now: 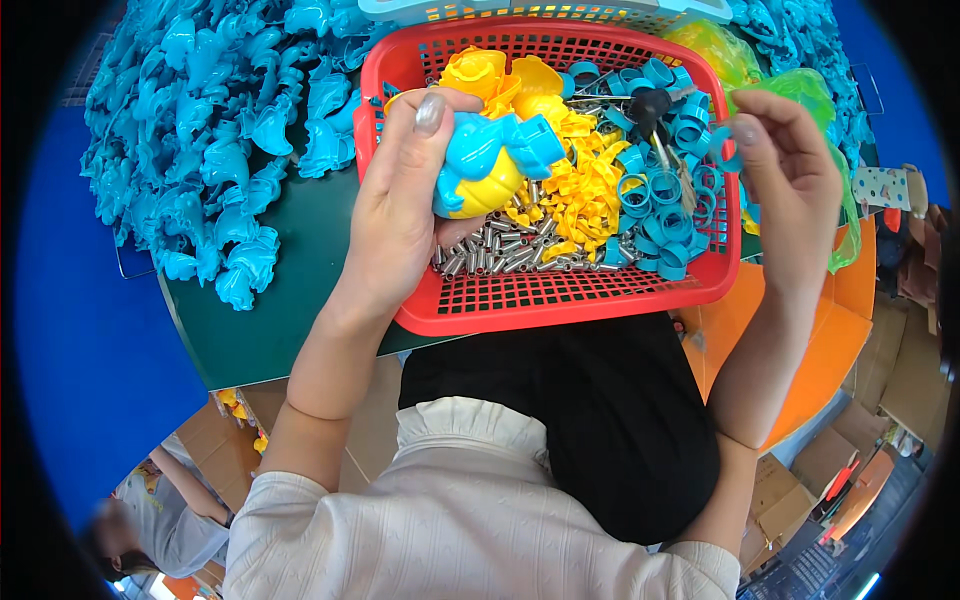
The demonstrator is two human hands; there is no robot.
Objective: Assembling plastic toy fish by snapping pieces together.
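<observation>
My left hand [395,205] is closed around a blue and yellow plastic toy body [485,165], held over the left half of a red basket [560,312]. The toy's square blue neck points right. At the basket's right rim, my right hand [795,185] pinches a small blue plastic ring [726,150] between thumb and fingertips. Below the hands, the basket holds small yellow plastic pieces [590,185], short metal tubes [505,250] and many blue rings [668,188]. A black-handled tool [650,105] lies on top of the rings.
Heaped blue plastic parts [190,130] cover the dark green table [250,335] at left, with more at the far right. Behind the red basket stands a light blue basket [540,10]. Green plastic bags [800,95] lie at its right. Another person [170,520] is at lower left.
</observation>
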